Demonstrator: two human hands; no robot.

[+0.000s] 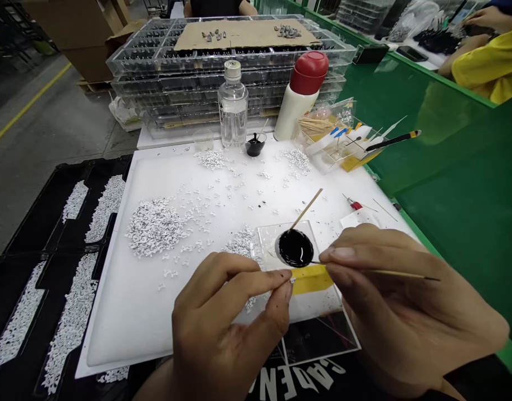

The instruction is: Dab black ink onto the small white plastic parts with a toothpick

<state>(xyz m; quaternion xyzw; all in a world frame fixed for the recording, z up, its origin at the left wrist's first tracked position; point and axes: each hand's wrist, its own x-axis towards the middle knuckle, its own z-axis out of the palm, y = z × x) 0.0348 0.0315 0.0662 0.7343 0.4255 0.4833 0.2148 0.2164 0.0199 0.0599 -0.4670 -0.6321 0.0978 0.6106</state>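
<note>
My left hand (234, 306) pinches a tiny white part (293, 280) between thumb and forefinger, just in front of a round dish of black paint (296, 248). A thin wooden stick (306, 209) leans out of the dish. In my right hand (406, 295) is a slim toothpick-like stick (400, 274), gripped between thumb and fingers, its tip at the dish's right edge. The dish sits on a clear plate with a strip of yellow tape (312, 279). Small white parts lie in a big pile (154, 227) to the left and a smaller pile (240, 241) behind my left hand.
At the back stand a clear bottle (233, 108), a cup of black liquid (255, 145), a red-capped flask (302, 94) and a holder with toothpicks (316, 125). Stacked clear trays (176, 83) rise behind. Black trays (42, 245) of white parts lie left. A person in yellow (487, 72) sits far right.
</note>
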